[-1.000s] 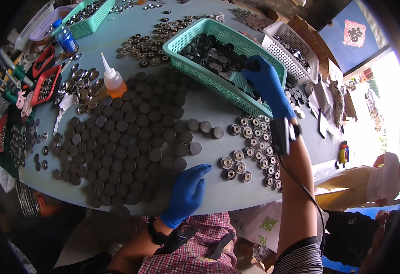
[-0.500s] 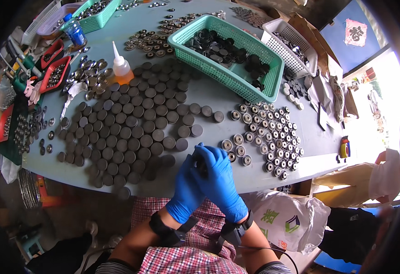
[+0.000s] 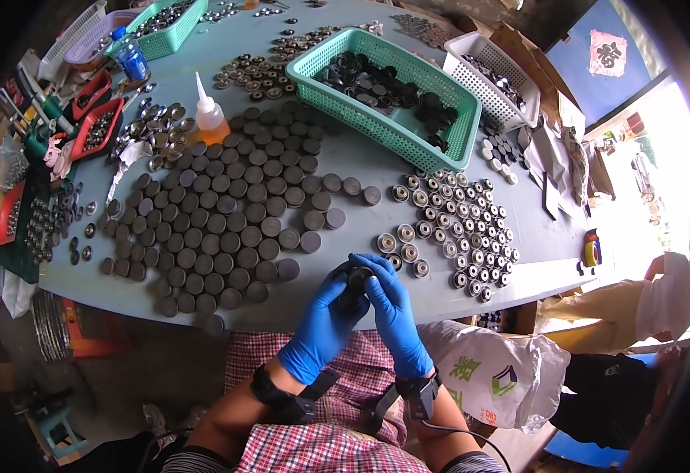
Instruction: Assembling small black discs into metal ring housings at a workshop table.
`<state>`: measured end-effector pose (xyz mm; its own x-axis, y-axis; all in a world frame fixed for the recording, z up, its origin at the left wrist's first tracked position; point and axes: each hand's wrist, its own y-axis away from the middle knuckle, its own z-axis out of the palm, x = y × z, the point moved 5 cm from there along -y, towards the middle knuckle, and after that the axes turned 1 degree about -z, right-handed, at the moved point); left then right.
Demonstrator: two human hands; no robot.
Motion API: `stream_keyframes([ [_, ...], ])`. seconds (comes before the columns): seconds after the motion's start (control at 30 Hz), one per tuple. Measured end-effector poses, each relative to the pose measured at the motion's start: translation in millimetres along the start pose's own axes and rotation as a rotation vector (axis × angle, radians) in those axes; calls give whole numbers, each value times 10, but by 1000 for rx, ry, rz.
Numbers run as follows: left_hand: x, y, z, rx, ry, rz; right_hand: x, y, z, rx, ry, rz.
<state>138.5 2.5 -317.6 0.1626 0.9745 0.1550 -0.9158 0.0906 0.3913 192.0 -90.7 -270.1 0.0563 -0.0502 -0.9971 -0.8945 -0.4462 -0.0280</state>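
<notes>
Both of my hands wear blue gloves and meet at the near edge of the grey table [image 3: 361, 169]. My left hand [image 3: 323, 323] and my right hand [image 3: 392, 311] together grip one small dark round part [image 3: 356, 281] between the fingertips. Just beyond them, to the left, lies a wide field of flat dark round discs [image 3: 219, 221]. To the right stand rows of several small round pieces with shiny centres [image 3: 459, 225]. A green basket [image 3: 455, 110] with dark parts sits further back.
A white basket [image 3: 487, 71] stands at the back right; an orange squeeze bottle [image 3: 209, 118], red trays [image 3: 96, 126] and another green basket [image 3: 173, 35] at the back left. A plastic bag [image 3: 491, 370] hangs below the table edge. Another person's arm [image 3: 645, 299] appears at the right.
My right hand came back from the green basket to the near edge. Both hands joined there and now hold a dark round part between them, slightly further from my body.
</notes>
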Motion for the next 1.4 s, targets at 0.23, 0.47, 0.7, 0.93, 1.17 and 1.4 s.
stream_keyframes([
  [0.23, 2, -12, 48, 123, 27, -60, 35, 46, -265, 379, 176, -38],
  [0.47, 246, -23, -4, 159, -196, 59, -7, 151, -224, 185, 925, -281],
  [0.7, 202, -135, 5, -29, -449, 98, -57, -79, -458, 242, 658, -187],
  [0.93, 198, -226, -153, -471, -299, -45, -973, -1031, 1270, -265, 456, -161],
  [1.17, 52, -269, -413, -351, -233, 26, -349, -1777, 3484, -788, 659, -369],
  [1.4, 140, -37, -153, -275, -356, 47, -1214, -1901, 4061, -634, -247, 48],
])
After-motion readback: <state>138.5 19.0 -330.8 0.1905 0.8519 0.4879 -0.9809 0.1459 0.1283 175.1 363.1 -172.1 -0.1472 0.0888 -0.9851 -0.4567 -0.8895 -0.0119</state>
